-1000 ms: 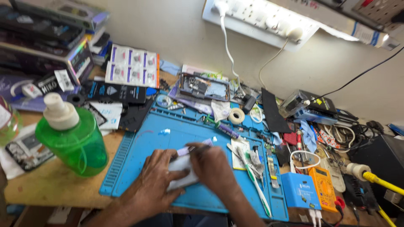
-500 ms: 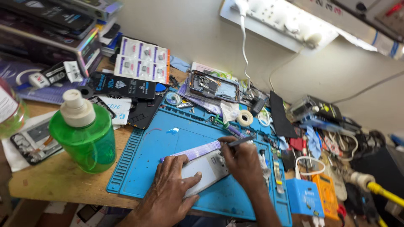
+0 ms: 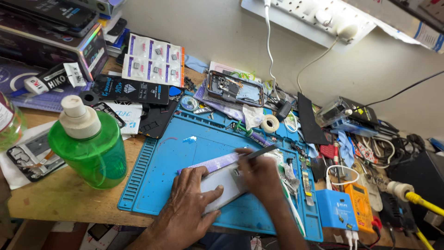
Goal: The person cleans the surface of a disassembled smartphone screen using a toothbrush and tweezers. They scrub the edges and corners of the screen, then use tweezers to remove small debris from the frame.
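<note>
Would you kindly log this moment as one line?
left hand: pressing phone flat | right hand: holding thin tool at phone edge | surface: blue mat

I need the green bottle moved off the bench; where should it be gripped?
Grip the green bottle around its white cap and neck, from above. It stands upright; the body is wide and round, the neck narrower, with nothing above it.

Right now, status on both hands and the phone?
Left hand flat on the phone, pinning it to the blue mat. Right hand holds a thin tool at its upper edge. Green bottle stands clear, left.
</note>
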